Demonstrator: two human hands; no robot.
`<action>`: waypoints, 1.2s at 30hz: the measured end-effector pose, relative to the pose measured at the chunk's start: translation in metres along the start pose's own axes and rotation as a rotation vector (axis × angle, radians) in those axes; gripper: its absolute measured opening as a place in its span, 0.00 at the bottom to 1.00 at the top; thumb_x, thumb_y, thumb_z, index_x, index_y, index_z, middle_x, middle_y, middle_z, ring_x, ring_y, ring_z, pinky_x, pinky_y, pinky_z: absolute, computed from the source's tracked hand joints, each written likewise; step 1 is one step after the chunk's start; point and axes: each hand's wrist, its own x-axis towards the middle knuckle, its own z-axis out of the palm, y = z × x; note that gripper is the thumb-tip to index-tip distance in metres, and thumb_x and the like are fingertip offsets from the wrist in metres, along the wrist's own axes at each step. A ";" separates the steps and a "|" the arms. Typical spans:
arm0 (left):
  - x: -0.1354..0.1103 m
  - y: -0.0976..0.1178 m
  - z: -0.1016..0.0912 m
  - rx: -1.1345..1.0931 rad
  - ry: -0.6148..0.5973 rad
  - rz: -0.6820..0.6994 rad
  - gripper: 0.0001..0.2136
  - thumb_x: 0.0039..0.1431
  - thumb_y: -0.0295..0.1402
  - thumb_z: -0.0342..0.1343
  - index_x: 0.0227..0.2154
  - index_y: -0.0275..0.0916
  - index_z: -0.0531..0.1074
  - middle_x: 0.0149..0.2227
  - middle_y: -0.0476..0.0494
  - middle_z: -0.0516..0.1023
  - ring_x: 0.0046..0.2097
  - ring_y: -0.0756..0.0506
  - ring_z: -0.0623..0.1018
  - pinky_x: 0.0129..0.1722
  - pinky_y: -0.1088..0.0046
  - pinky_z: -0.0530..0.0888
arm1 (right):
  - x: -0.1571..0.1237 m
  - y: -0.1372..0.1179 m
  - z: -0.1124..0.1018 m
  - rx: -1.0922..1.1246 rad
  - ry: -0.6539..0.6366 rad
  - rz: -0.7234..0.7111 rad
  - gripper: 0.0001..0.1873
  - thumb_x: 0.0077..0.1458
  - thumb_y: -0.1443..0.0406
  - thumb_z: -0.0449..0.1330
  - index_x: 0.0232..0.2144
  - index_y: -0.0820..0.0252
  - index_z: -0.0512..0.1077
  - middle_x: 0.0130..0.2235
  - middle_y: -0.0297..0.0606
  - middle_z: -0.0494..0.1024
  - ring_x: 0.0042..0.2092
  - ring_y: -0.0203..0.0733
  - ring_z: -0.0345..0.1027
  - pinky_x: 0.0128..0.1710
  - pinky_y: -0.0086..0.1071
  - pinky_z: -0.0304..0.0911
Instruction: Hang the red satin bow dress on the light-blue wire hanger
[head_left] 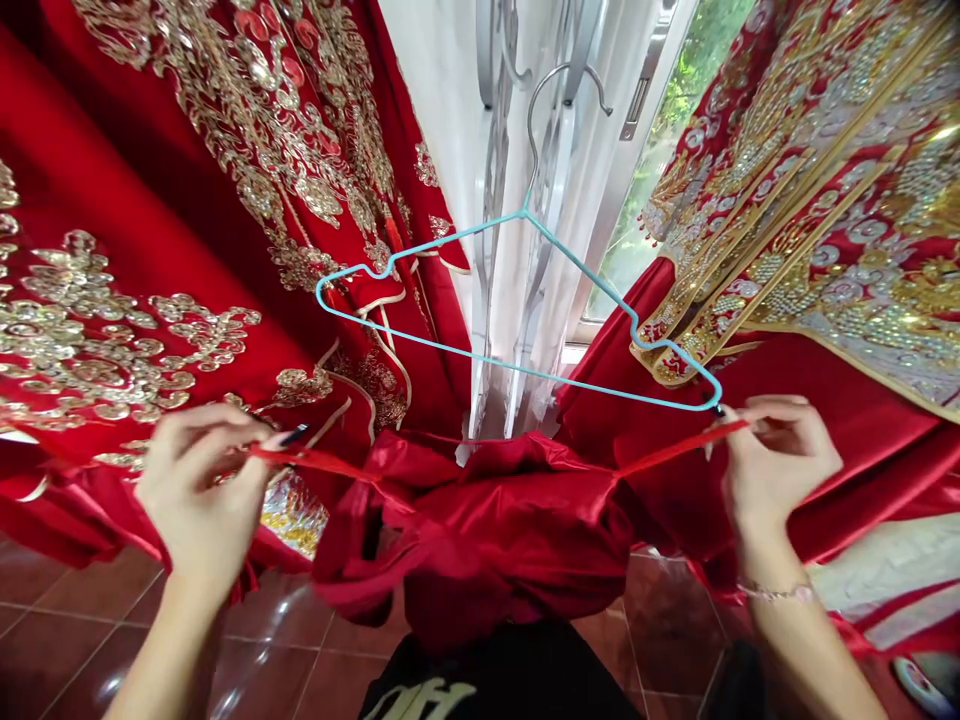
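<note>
My left hand (pixel 206 485) pinches a thin red ribbon loop (pixel 319 462) on the left side of a dark red satin garment (pixel 502 520). On the other side, my right hand (pixel 776 455) is closed on a second red ribbon loop (pixel 675 452), drawn out taut. The garment hangs bunched between both hands, in front of my body. Above it a light blue wire hanger (pixel 495 362) hangs tilted, its right end close to my right fingertips. Its silver hook (pixel 570 70) is up by a metal rack. No part of the garment appears to be on the hanger.
Red gowns with gold and silver sequins (pixel 97 350) hang at left, and another beaded red gown (pixel 825 240) hangs at right. A grey metal rack (pixel 487 180) stands before a white curtain (pixel 439 60) and window (pixel 667 130). Reddish-brown tiles (pixel 75 640) cover the floor.
</note>
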 end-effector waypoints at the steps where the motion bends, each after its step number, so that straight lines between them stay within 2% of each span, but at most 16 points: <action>1: 0.000 -0.002 0.001 0.017 0.063 -0.126 0.05 0.52 0.35 0.63 0.28 0.40 0.76 0.30 0.47 0.74 0.34 0.48 0.74 0.30 0.76 0.69 | -0.002 -0.002 0.003 0.065 0.082 0.107 0.13 0.45 0.62 0.70 0.23 0.59 0.68 0.26 0.31 0.71 0.26 0.33 0.63 0.24 0.27 0.59; 2: -0.001 -0.006 0.003 -0.001 0.065 -0.274 0.08 0.49 0.38 0.64 0.28 0.39 0.75 0.29 0.47 0.74 0.32 0.48 0.73 0.28 0.76 0.68 | -0.004 -0.002 0.006 0.118 0.097 0.212 0.13 0.44 0.62 0.70 0.24 0.59 0.69 0.25 0.30 0.70 0.24 0.32 0.61 0.22 0.26 0.58; 4: -0.007 -0.014 0.006 -0.137 -0.048 -0.592 0.14 0.41 0.40 0.67 0.27 0.39 0.72 0.23 0.51 0.72 0.25 0.49 0.71 0.24 0.75 0.67 | -0.012 0.001 0.009 0.161 -0.015 0.376 0.13 0.42 0.61 0.70 0.29 0.61 0.73 0.21 0.28 0.69 0.20 0.31 0.59 0.20 0.26 0.57; 5: -0.011 -0.019 0.007 -0.216 -0.107 -0.734 0.17 0.37 0.41 0.69 0.25 0.40 0.68 0.19 0.53 0.70 0.21 0.50 0.69 0.23 0.76 0.66 | -0.015 0.003 0.008 0.149 -0.060 0.415 0.14 0.41 0.61 0.71 0.32 0.62 0.76 0.19 0.28 0.69 0.19 0.31 0.58 0.19 0.26 0.57; 7: -0.020 -0.029 0.008 -0.299 -0.148 -0.896 0.21 0.31 0.40 0.70 0.22 0.41 0.63 0.16 0.57 0.67 0.18 0.51 0.67 0.21 0.77 0.64 | -0.020 0.006 0.005 0.065 -0.013 0.402 0.17 0.41 0.62 0.71 0.36 0.64 0.80 0.20 0.31 0.73 0.20 0.32 0.61 0.21 0.27 0.59; 10: -0.030 -0.037 0.005 -0.251 -0.032 -0.834 0.19 0.30 0.37 0.70 0.20 0.39 0.65 0.18 0.55 0.69 0.21 0.52 0.68 0.24 0.78 0.65 | -0.017 -0.001 0.000 0.010 0.187 0.288 0.15 0.43 0.62 0.70 0.35 0.63 0.83 0.28 0.39 0.81 0.25 0.36 0.70 0.27 0.31 0.67; 13: -0.033 -0.036 0.003 -0.235 0.067 -0.765 0.12 0.36 0.36 0.68 0.20 0.36 0.71 0.19 0.53 0.71 0.24 0.53 0.67 0.24 0.77 0.64 | -0.007 -0.019 -0.003 0.166 0.246 0.250 0.14 0.42 0.62 0.71 0.35 0.62 0.84 0.29 0.41 0.81 0.27 0.41 0.74 0.33 0.35 0.72; 16: -0.028 -0.030 0.005 -0.316 0.015 -0.794 0.10 0.39 0.34 0.67 0.17 0.35 0.72 0.16 0.55 0.69 0.22 0.53 0.63 0.23 0.77 0.62 | 0.002 -0.031 -0.011 0.111 0.129 0.233 0.18 0.42 0.62 0.72 0.39 0.59 0.83 0.32 0.40 0.82 0.31 0.42 0.76 0.38 0.38 0.74; 19: -0.025 -0.024 0.007 -0.416 -0.022 -0.826 0.10 0.38 0.32 0.68 0.16 0.36 0.71 0.17 0.54 0.72 0.24 0.51 0.69 0.25 0.75 0.68 | 0.004 -0.028 -0.024 -0.009 -0.041 0.298 0.14 0.39 0.62 0.72 0.33 0.57 0.83 0.28 0.38 0.80 0.24 0.38 0.68 0.24 0.33 0.66; 21: -0.026 -0.021 0.008 -0.479 -0.046 -0.865 0.11 0.37 0.34 0.69 0.17 0.37 0.71 0.17 0.53 0.73 0.25 0.48 0.73 0.28 0.73 0.73 | 0.001 -0.022 -0.030 0.001 -0.078 0.383 0.10 0.39 0.62 0.72 0.29 0.57 0.83 0.22 0.36 0.76 0.18 0.34 0.59 0.16 0.30 0.55; 22: -0.028 -0.020 0.009 -0.513 -0.099 -0.895 0.12 0.37 0.35 0.69 0.16 0.37 0.71 0.17 0.51 0.73 0.26 0.47 0.75 0.28 0.72 0.74 | -0.002 -0.019 -0.032 0.003 -0.069 0.396 0.10 0.39 0.62 0.72 0.28 0.57 0.83 0.21 0.36 0.76 0.18 0.33 0.59 0.16 0.30 0.55; 25: -0.036 -0.017 0.010 -0.605 -0.303 -0.982 0.16 0.36 0.42 0.72 0.18 0.37 0.71 0.18 0.47 0.76 0.27 0.44 0.78 0.26 0.71 0.75 | -0.009 -0.017 -0.029 -0.037 -0.010 0.320 0.11 0.41 0.60 0.71 0.30 0.57 0.84 0.28 0.39 0.81 0.26 0.39 0.71 0.26 0.33 0.68; 27: -0.041 -0.014 0.012 -0.658 -0.359 -1.023 0.21 0.33 0.48 0.73 0.21 0.37 0.74 0.20 0.46 0.78 0.25 0.46 0.77 0.25 0.73 0.75 | -0.012 -0.018 -0.025 -0.026 -0.010 0.320 0.12 0.41 0.59 0.71 0.31 0.58 0.84 0.32 0.41 0.83 0.30 0.44 0.75 0.34 0.36 0.73; 30: -0.046 -0.010 0.012 -0.701 -0.381 -1.085 0.25 0.29 0.56 0.72 0.20 0.38 0.75 0.22 0.43 0.79 0.25 0.45 0.78 0.27 0.71 0.77 | -0.012 -0.021 -0.025 0.114 -0.107 0.476 0.19 0.40 0.58 0.73 0.37 0.59 0.84 0.30 0.42 0.83 0.30 0.44 0.77 0.36 0.35 0.76; 33: -0.047 -0.011 0.008 -0.672 -0.437 -1.079 0.25 0.30 0.57 0.71 0.18 0.38 0.75 0.24 0.38 0.81 0.31 0.39 0.82 0.34 0.66 0.80 | -0.005 -0.022 -0.033 0.248 -0.219 0.601 0.36 0.34 0.60 0.76 0.50 0.58 0.79 0.32 0.43 0.83 0.31 0.42 0.79 0.37 0.29 0.76; 36: -0.046 -0.016 0.002 -0.593 -0.437 -1.017 0.22 0.33 0.53 0.71 0.22 0.38 0.79 0.27 0.39 0.82 0.36 0.37 0.83 0.41 0.60 0.81 | 0.009 -0.024 -0.042 0.295 -0.256 0.588 0.55 0.26 0.64 0.79 0.61 0.48 0.69 0.54 0.47 0.78 0.32 0.39 0.79 0.34 0.24 0.75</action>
